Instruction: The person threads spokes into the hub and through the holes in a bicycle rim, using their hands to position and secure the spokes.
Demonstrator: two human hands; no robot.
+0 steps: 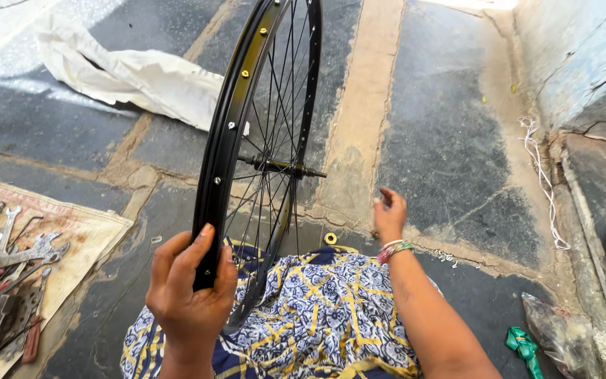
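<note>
wheel rim [227,133] upright, axle [282,167] pointing right | left hand [189,295] grasping rim | right hand [390,216] released, loosely curled

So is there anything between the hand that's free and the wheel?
Nothing visible. The right hand is open, out to the right of the wheel, with only bare stone floor between it and the axle. The left hand already grips the black rim.

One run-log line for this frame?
left hand: grips bicycle wheel rim, upright | right hand: reaching to stone floor, empty | wrenches on sack, left
</note>
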